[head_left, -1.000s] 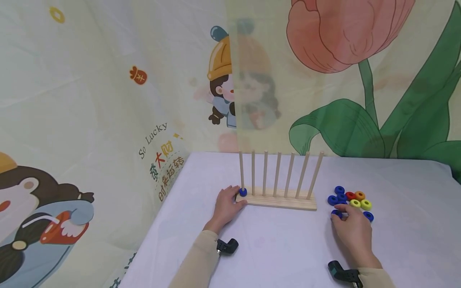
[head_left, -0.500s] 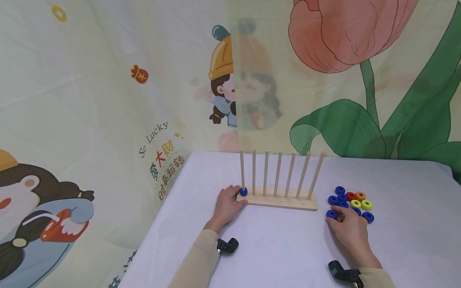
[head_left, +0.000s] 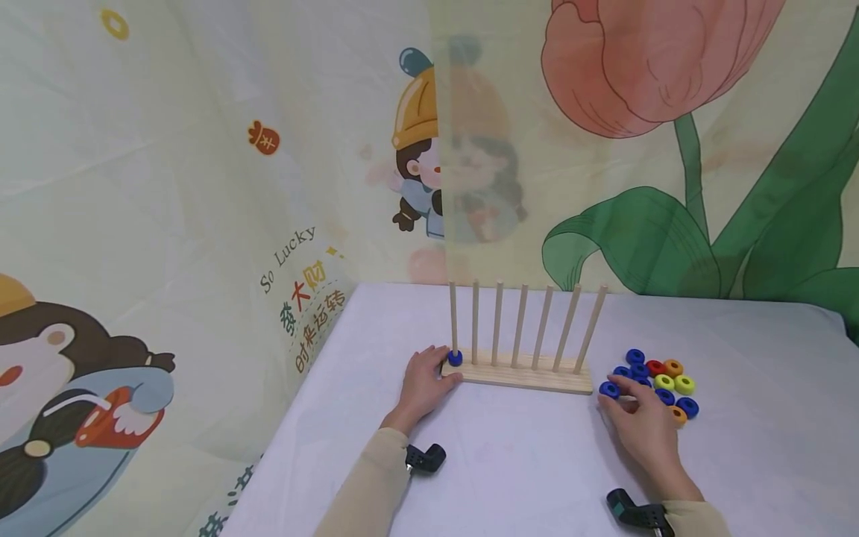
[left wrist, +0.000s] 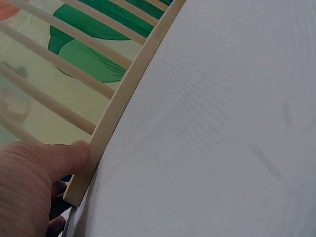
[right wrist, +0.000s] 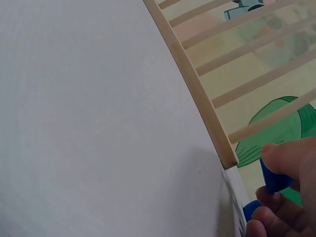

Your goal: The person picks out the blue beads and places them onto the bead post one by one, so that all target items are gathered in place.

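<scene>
A wooden peg stand (head_left: 523,379) with several upright pegs in a row stands on the white-covered table. At the foot of its leftmost peg sits a blue ring (head_left: 455,359). My left hand (head_left: 424,384) grips the left end of the base; the left wrist view shows the thumb (left wrist: 74,157) on the base's edge and fingers partly hidden behind its end. Between thumb and fingers, my right hand (head_left: 647,429) pinches another blue ring (head_left: 609,389), just right of the stand's right end. The right wrist view shows this ring side-on, close by the base's corner.
Behind the right hand lies a cluster of loose rings: several blue ones, a red ring (head_left: 655,368), two yellow and two orange ones. The hand partly covers the group. A printed cloth backdrop (head_left: 496,149) hangs along the table's back and left edges.
My right hand has lifted the blue ring out of the cluster and moved left towards the stand, uncovering an orange ring and a blue one. The left hand stays on the base.
</scene>
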The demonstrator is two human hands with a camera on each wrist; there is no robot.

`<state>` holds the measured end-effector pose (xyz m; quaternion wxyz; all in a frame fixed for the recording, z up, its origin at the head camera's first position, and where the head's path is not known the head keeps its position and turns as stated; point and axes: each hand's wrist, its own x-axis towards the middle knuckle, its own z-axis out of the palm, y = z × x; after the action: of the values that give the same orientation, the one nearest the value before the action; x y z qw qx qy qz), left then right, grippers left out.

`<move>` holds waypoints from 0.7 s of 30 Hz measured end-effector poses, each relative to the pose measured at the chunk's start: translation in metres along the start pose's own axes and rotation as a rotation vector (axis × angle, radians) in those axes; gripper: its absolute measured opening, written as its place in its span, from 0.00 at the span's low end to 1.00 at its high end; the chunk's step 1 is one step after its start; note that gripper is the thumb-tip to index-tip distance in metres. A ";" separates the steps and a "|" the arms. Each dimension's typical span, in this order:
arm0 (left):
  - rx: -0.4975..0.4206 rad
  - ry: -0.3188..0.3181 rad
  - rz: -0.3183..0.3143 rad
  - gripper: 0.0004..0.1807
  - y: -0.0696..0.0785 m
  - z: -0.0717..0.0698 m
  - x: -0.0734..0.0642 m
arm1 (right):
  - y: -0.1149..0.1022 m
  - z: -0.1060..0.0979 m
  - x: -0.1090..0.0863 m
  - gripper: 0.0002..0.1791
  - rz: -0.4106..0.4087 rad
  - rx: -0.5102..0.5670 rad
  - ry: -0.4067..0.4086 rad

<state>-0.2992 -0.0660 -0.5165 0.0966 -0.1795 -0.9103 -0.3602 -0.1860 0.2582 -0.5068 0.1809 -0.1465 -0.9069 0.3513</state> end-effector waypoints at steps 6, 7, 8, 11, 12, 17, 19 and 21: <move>-0.005 -0.002 -0.011 0.29 0.001 0.000 0.000 | -0.007 0.006 -0.002 0.28 0.075 0.073 -0.015; -0.007 0.001 -0.013 0.29 0.001 0.000 0.000 | -0.009 0.007 -0.002 0.26 0.075 0.081 -0.015; -0.006 0.004 -0.013 0.29 0.000 0.000 0.000 | -0.010 0.008 -0.003 0.25 0.071 0.087 -0.018; -0.006 0.010 -0.005 0.29 0.000 0.000 0.001 | -0.014 0.011 -0.003 0.23 0.068 0.111 -0.030; -0.006 0.010 -0.004 0.29 0.000 0.000 0.001 | -0.015 0.012 -0.003 0.23 0.066 0.119 -0.037; -0.010 -0.002 -0.004 0.30 0.000 0.000 0.000 | -0.023 0.016 -0.004 0.23 0.073 0.163 -0.082; -0.010 -0.004 -0.003 0.29 0.000 0.000 0.000 | -0.026 0.016 -0.004 0.24 0.072 0.180 -0.098; -0.004 -0.002 0.004 0.29 0.000 0.000 0.000 | -0.030 0.017 -0.004 0.24 0.060 0.196 -0.113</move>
<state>-0.2996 -0.0661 -0.5169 0.0962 -0.1816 -0.9093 -0.3618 -0.1943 0.2254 -0.4985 0.1323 -0.1352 -0.8720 0.4515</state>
